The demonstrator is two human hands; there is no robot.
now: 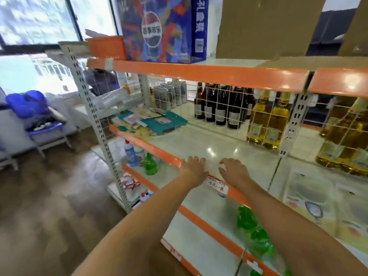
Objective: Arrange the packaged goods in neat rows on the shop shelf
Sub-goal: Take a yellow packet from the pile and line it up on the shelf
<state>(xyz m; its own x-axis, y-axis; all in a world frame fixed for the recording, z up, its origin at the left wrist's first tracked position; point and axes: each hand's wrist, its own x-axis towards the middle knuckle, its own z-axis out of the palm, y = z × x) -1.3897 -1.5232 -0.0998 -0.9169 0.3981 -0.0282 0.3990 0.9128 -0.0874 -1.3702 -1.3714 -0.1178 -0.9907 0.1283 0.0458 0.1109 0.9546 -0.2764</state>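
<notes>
Both my hands reach over the orange front edge of the middle shelf (225,144). My left hand (193,166) lies palm down with fingers loosely bent on the shelf's front. My right hand (233,170) is beside it, fingers spread and slightly curled, holding nothing. Flat teal and pale packets (151,120) lie in a loose pile at the shelf's left end. Clear packets with printed labels (318,198) lie on the shelf at the right.
Behind a wire grid stand dark bottles (221,108), cans (171,94) and yellow oil bottles (266,120). A blue Pepsi box (159,28) and cardboard boxes sit on the top shelf. Cleaning bottles (131,154) and green bottles (253,228) fill lower shelves. Chairs stand at the left.
</notes>
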